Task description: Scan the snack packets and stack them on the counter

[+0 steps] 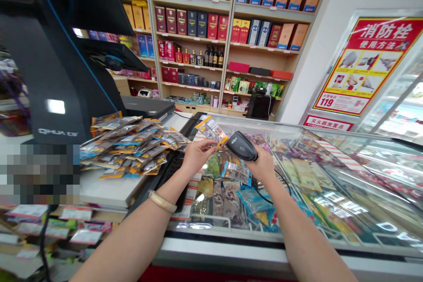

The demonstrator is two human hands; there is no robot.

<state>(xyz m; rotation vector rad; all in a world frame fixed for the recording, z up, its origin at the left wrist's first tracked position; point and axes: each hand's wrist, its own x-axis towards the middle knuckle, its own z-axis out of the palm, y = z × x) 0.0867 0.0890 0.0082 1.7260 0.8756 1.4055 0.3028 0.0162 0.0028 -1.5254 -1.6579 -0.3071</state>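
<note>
My left hand (pixel 199 153), with a gold bangle on its wrist, pinches the lower edge of a small orange-edged snack packet (pixel 211 129). My right hand (pixel 261 165) grips a black barcode scanner (pixel 242 146), whose head points left at the held packet, close to its lower corner. A blue-edged packet (pixel 236 172) lies on the glass top below the scanner. To the left of my left hand, a large loose pile of similar packets (pixel 132 143) rests on the white counter (pixel 109 191).
A dark register stand (pixel 62 61) rises at the left. Under the glass of the display case (pixel 330 229) lie many packaged goods. The scanner's black cable (pixel 287 180) loops by my right wrist. Shelves (pixel 194 2) of boxes and bottles stand behind; a red poster (pixel 370 66) hangs at right.
</note>
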